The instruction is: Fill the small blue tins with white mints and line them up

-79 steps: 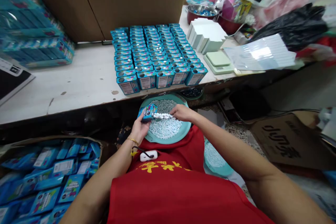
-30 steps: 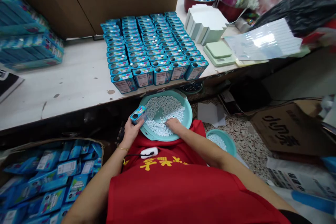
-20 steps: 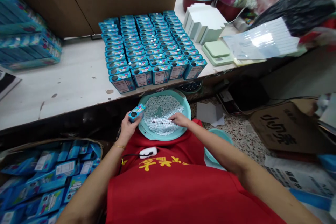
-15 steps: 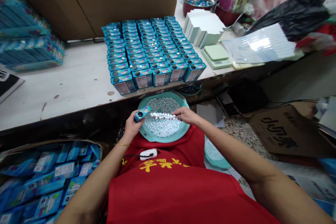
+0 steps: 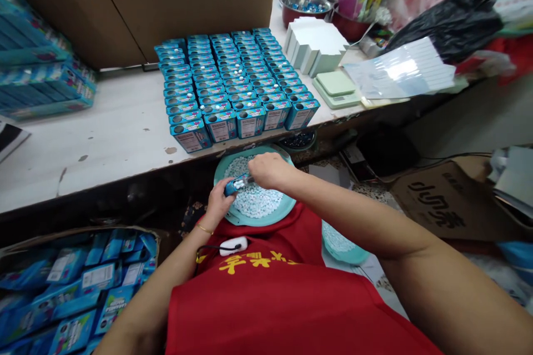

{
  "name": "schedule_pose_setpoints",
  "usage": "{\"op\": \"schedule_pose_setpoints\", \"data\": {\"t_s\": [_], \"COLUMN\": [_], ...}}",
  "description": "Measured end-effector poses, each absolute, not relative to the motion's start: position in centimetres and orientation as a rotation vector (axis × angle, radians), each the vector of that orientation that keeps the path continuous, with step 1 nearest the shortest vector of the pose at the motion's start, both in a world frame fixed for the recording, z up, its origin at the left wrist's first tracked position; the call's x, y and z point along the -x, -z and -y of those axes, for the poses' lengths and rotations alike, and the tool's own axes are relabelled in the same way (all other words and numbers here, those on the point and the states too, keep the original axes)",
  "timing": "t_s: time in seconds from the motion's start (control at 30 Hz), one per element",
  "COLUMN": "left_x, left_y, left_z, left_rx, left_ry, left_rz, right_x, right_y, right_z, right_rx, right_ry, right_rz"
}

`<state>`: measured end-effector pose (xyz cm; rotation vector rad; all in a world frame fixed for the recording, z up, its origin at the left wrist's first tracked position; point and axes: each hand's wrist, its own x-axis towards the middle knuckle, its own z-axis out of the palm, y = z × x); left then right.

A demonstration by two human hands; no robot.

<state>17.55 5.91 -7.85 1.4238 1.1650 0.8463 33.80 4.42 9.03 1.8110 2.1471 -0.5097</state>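
My left hand (image 5: 219,199) holds a small blue box (image 5: 234,186) tilted over a round turquoise basin (image 5: 287,209) on my lap. White pellets (image 5: 260,202) fill much of the basin. Just right of the box, my right hand (image 5: 268,170) is closed on a narrow scoop (image 5: 250,179), whose visible end meets the top of the box. A few white pellets show where the two meet. My fingers hide the rest of the scoop.
Rows of blue boxes (image 5: 220,125) stand at the edge of the white table (image 5: 120,147). Right of them are white card pieces (image 5: 316,39) and a green scale (image 5: 336,89). A carton of blue packs (image 5: 95,277) is at lower left, a second basin (image 5: 352,255) at lower right.
My right hand has moved left to the box and turned over, bringing the scoop with it. The row of pellets it carried no longer shows. The view has shifted slightly.
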Motion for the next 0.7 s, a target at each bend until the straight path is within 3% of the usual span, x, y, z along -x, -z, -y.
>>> {"op": "schedule_pose_setpoints", "data": {"t_s": [0.17, 0.3, 0.47, 0.7], "left_x": [-16.7, -14.9, -14.3, -14.7], "left_y": [7.9, 8.9, 10.1, 10.8], "left_z": [-6.0, -5.8, -5.5, -5.7], "left_rx": [-1.361, -1.447, -1.532, -1.467], "left_ry": [-0.902, -0.923, -0.932, -0.948], "left_rz": [-1.194, -1.214, -1.255, -1.214], "right_x": [-36.9, -40.4, -37.8, -35.8], "right_y": [-7.7, -0.9, 8.9, 12.8], "right_z": [-3.9, -2.9, -1.4, 0.0], "right_rx": [-1.926, -2.069, -2.086, -1.897], "right_ry": [0.437, 0.569, 0.678, 0.930], "right_rz": [-2.133, -2.026, -1.872, -1.972]}}
